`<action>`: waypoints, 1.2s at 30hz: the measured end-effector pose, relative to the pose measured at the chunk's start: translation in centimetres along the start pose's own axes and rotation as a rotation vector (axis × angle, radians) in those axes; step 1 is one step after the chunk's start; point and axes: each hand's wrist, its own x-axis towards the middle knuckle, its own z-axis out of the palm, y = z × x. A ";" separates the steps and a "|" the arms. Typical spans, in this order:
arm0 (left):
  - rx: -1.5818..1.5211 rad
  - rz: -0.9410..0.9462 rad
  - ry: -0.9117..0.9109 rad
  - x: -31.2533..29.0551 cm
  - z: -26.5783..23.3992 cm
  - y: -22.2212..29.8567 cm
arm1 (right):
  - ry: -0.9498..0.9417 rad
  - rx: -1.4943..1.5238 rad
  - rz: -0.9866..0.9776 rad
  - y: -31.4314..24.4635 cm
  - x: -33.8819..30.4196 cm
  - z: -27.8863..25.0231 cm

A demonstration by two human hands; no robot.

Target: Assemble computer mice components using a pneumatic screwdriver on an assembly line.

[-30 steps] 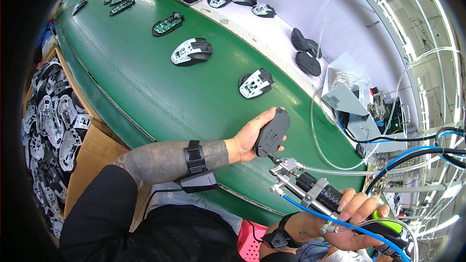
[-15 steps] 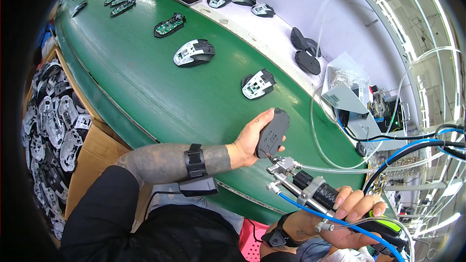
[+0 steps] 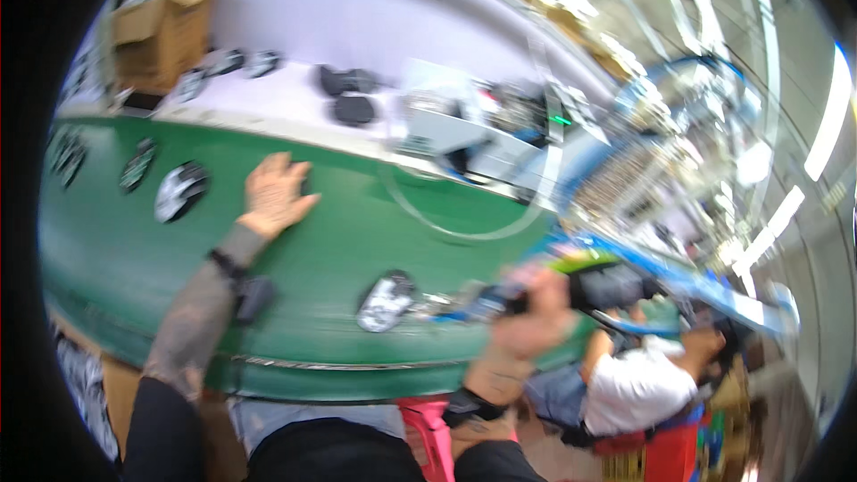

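- The person's left hand is at nine o'clock from the middle of the view, back uppermost over the green conveyor belt; a dark piece peeks out at its three o'clock side, but I can't tell whether the fingers are gripping it.
- The right hand, badly smeared by motion, sits between four and five o'clock, clamped around a black-and-green electric screwdriver.
- Its silver front end points toward nine o'clock, just beside a black-and-white computer mouse lying on the belt at seven o'clock; whether they touch, the blur hides.
- A half-built mouse rests at nine o'clock from the left hand, with a green circuit-board base at its ten.
- On the pale ledge at eleven, dark shells lie clustered.
- A cardboard box stands at ten.
- A co-worker in a white shirt sits past four; a pink stool shows at six.
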 end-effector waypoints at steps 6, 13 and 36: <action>-0.343 -0.008 -0.239 -0.3 -2.5 3.1 | -0.159 0.038 0.140 1.3 1.9 4.2; -2.150 -1.004 -0.311 -3.5 -7.5 7.9 | -0.119 0.153 0.058 2.4 2.1 6.9; -2.456 -0.865 -0.534 -5.2 -5.1 9.2 | -0.196 0.266 -0.220 2.5 3.3 4.7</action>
